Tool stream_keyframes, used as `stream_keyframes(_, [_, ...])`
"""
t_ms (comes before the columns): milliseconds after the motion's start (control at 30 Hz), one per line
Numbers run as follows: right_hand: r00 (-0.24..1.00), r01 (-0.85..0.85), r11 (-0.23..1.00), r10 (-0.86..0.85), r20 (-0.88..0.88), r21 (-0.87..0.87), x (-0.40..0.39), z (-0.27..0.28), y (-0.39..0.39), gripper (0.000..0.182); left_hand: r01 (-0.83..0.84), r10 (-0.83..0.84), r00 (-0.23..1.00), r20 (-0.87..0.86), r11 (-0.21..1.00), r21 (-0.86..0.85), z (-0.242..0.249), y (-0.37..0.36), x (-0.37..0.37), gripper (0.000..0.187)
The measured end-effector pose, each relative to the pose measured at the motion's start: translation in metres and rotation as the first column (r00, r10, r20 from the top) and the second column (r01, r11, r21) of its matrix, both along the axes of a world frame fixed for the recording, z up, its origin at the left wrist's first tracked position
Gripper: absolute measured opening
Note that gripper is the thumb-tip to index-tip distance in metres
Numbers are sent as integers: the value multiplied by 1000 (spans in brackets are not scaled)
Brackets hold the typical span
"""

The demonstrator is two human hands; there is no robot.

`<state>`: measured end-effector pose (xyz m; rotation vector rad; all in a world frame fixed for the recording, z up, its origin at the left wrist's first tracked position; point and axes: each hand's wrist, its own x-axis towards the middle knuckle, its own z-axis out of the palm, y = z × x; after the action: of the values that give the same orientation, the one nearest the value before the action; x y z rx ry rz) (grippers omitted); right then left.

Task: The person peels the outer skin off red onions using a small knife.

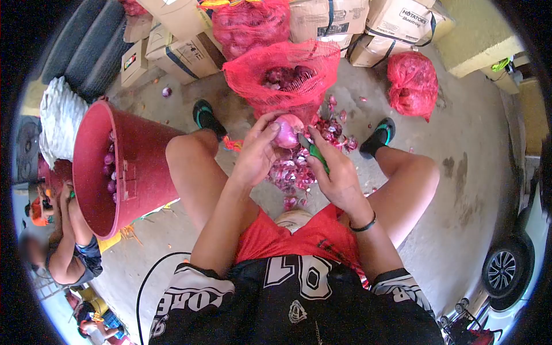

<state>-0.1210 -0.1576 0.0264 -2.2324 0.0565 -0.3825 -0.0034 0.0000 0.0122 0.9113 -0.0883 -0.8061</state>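
Note:
My left hand (pixel 256 154) has its fingers wrapped round a red onion (pixel 286 133), held up between my knees. On the right side, my right hand (pixel 340 179) grips a small knife (pixel 317 155) by its green handle. The knife's front end is against or very close to the onion's right side; its blade is mostly hidden. Below both hands, purple onion skins (pixel 292 173) lie scattered over the floor. Just beyond them stands an open red mesh sack (pixel 244 80) with onions inside.
To my left a large red tub (pixel 144 155) leans with onions inside. Another full mesh sack (pixel 251 29) and cardboard boxes (pixel 187 57) line the back. A tied red bag (pixel 411 83) sits right. Other people (pixel 72 244) are at far left; a car wheel (pixel 499 269) is lower right.

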Motion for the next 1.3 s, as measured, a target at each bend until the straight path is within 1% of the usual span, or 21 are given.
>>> stream_keyframes(33, [1000,-1,1000,1,-10,0,0,1,0,55,15,-15,1000,-1,1000,2,0,0,0,35])
stream_keyframes(133, [998,-3,1000,3,58,-3,2,0,0,54,24,-25,999,-20,999,-28,-1,-1,-1,35])
stream_keyframes(233, [993,-15,1000,12,-114,-25,0,10,-1,53,22,-23,1000,-19,999,-36,-1,-3,-3,38])
stream_keyframes(333, [984,-26,998,14,-176,-64,-2,15,0,50,72,-72,997,-28,997,3,3,0,-2,41])
stream_keyframes(367, [987,2,994,14,-158,106,-2,10,-1,48,108,-108,994,-26,994,-8,5,1,-1,44])
stream_keyframes(433, [990,44,905,16,-137,423,-2,-1,-5,46,176,-176,984,-19,984,-29,9,5,-1,50])
stream_keyframes(500, [990,83,731,16,-139,677,-1,-4,-9,44,182,-184,983,-24,980,-86,8,6,-1,55])
stream_keyframes(533, [989,103,622,20,-147,776,-1,-5,-10,44,186,-190,982,-26,976,-115,7,5,-2,58])
stream_keyframes(633, [992,92,532,23,-123,842,0,-6,-13,45,133,-137,990,-24,982,-136,11,3,-7,63])
stream_keyframes(733, [993,95,516,9,-116,851,-1,-5,-14,45,194,-200,980,-21,969,-155,11,4,-4,62])
stream_keyframes(867, [974,204,437,-182,-136,876,1,-6,-22,43,187,-192,981,-37,977,-106,4,7,-4,51])
stream_keyframes(967, [973,225,468,-147,-175,855,-4,-13,-36,44,167,-170,984,-58,984,-55,3,6,-3,43])
stream_keyframes(1000, [956,289,547,-127,-264,785,-4,-10,-35,50,155,-156,986,-58,988,-21,0,5,-2,41])
stream_keyframes(1067, [967,191,759,-39,-251,623,-7,-24,-34,50,123,-121,991,-58,992,21,-5,3,-1,38])
stream_keyframes(1133, [963,120,850,26,-268,514,-10,-17,-23,48,80,-78,995,-58,996,41,-9,1,-1,36])
stream_keyframes(1200, [963,64,902,55,-262,426,-9,-21,-16,48,61,-60,998,-29,997,44,-11,1,-1,34])
stream_keyframes(1300, [963,74,908,42,-265,413,-7,-16,-13,46,16,-15,1000,-17,999,46,-15,-1,-1,33])
